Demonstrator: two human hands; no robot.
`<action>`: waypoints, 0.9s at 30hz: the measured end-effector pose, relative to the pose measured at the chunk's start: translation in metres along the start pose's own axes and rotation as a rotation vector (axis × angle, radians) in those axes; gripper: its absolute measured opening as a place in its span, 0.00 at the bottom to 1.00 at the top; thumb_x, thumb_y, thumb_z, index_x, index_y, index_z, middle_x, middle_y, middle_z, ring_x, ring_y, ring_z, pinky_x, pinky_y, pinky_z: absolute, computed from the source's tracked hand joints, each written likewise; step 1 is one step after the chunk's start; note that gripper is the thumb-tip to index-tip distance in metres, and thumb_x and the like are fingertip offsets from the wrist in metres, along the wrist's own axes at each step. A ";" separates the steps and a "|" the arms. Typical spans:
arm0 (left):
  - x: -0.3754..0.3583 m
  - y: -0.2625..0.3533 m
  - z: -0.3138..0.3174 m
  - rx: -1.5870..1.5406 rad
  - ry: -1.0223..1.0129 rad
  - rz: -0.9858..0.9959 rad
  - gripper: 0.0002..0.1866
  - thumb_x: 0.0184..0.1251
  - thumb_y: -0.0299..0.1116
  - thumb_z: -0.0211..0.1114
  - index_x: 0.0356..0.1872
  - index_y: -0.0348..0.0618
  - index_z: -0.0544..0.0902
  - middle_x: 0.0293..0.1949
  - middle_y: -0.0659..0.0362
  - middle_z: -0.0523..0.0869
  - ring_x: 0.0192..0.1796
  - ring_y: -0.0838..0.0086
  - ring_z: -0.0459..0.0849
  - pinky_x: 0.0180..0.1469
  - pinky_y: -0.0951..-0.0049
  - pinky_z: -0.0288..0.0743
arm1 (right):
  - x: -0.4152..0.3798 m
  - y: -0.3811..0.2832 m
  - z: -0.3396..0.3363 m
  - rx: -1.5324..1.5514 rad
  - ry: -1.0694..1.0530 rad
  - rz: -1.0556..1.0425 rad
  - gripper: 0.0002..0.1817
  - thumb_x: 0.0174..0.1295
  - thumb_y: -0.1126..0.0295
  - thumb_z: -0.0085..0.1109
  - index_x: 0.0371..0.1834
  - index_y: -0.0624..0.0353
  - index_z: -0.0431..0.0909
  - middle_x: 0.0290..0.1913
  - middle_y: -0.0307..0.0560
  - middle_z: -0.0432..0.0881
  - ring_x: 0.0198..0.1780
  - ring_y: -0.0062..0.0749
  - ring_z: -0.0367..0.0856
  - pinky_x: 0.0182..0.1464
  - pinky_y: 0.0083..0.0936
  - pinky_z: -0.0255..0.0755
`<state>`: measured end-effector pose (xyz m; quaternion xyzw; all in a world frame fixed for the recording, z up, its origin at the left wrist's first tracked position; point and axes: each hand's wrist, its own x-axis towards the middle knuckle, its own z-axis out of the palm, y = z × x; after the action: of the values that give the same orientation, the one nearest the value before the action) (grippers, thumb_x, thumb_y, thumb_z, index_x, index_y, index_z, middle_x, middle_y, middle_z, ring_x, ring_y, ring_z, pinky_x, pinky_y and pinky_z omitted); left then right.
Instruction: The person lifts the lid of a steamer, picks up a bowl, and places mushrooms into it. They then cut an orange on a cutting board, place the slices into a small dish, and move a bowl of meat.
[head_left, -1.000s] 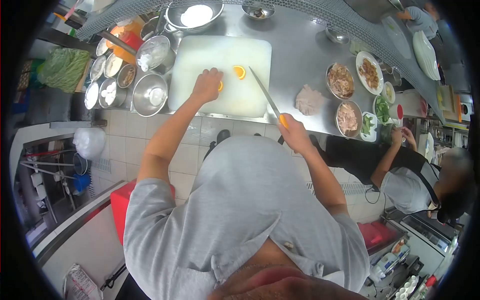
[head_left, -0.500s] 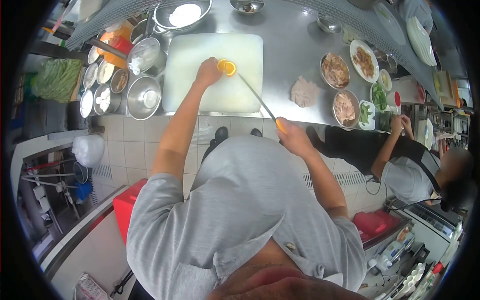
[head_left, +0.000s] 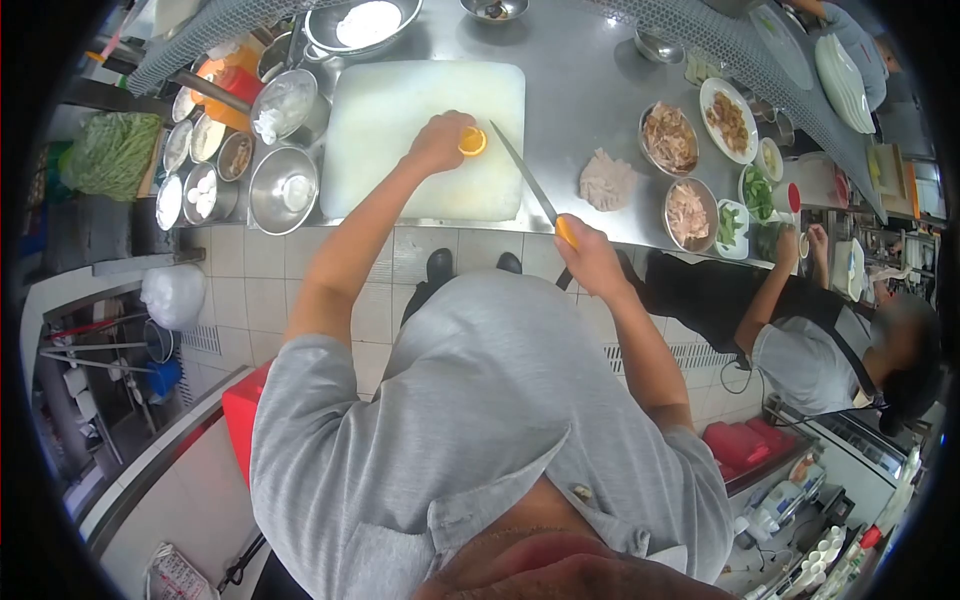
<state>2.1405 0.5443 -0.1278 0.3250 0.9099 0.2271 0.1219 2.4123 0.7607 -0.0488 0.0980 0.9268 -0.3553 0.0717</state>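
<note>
On the white cutting board (head_left: 400, 100), my left hand (head_left: 438, 143) is closed around a cut orange (head_left: 473, 142). One round cut face points outward; the fingers cover the rest. My right hand (head_left: 594, 264) grips a knife (head_left: 530, 182) by its orange handle near the counter's front edge. The long blade slants up and left, its tip over the board just right of the orange. Blade and fruit look slightly apart. A crumpled pale cloth (head_left: 606, 181) lies on the steel counter, right of the board.
Metal bowls (head_left: 285, 192) and small containers stand left of the board. At right are bowls of sliced meat (head_left: 689, 214), a plate of brown food (head_left: 729, 121) and cut greens (head_left: 757, 194). Another person (head_left: 800, 350) works at the right. A large bowl (head_left: 362, 27) sits behind the board.
My left hand has moved right with the orange; two cut faces showed before, one shows now. The knife has turned steeper, its tip shifting farther back and slightly right.
</note>
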 end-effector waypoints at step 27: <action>-0.005 -0.004 0.014 -0.054 0.150 -0.053 0.19 0.47 0.28 0.76 0.43 0.41 0.83 0.46 0.50 0.83 0.48 0.54 0.85 0.52 0.60 0.81 | 0.039 -0.029 0.012 -0.096 -0.124 -0.109 0.32 0.70 0.69 0.56 0.78 0.50 0.63 0.43 0.59 0.85 0.44 0.56 0.84 0.49 0.46 0.77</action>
<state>2.1475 0.5430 -0.1416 0.2797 0.9182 0.2720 0.0683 2.3684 0.7368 -0.0464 0.0216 0.9405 -0.3191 0.1143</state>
